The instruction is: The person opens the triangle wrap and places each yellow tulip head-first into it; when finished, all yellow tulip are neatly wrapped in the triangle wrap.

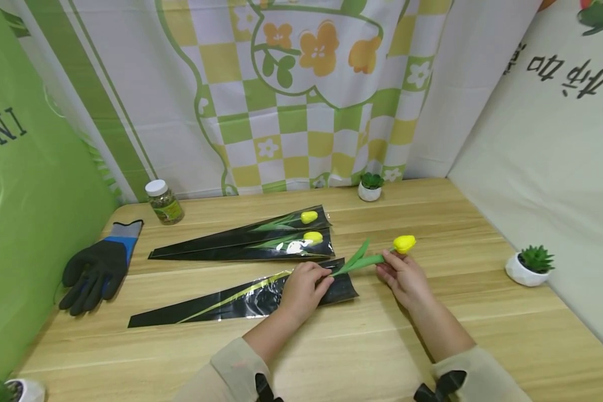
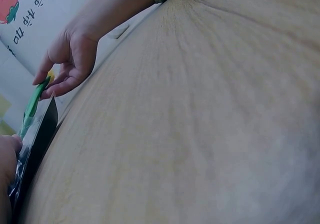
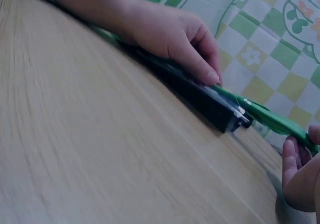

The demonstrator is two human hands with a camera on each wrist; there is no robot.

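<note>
My right hand [image 1: 404, 279] pinches a yellow artificial tulip [image 1: 404, 244] by its green stem and leaf, just below the bloom. At the mouth of a black, clear-fronted flower sleeve [image 1: 206, 307], my left hand [image 1: 304, 287] pinches the lower green part of the tulip; its fingertips also lie close to the sleeve's film. A yellow-green line runs along inside this sleeve. In the right wrist view the green leaf [image 3: 275, 119] spans between both hands above the sleeve's end. Behind lie two more sleeves [image 1: 221, 237], each holding a yellow tulip [image 1: 309, 216].
A black and blue work glove [image 1: 97, 271] lies at the left, near a white-lidded jar [image 1: 164, 204]. Small potted succulents stand at the back [image 1: 370, 187], the right edge [image 1: 530, 265] and the near left corner. A checked curtain [image 1: 301, 128] hangs behind the wooden table [image 1: 341, 352].
</note>
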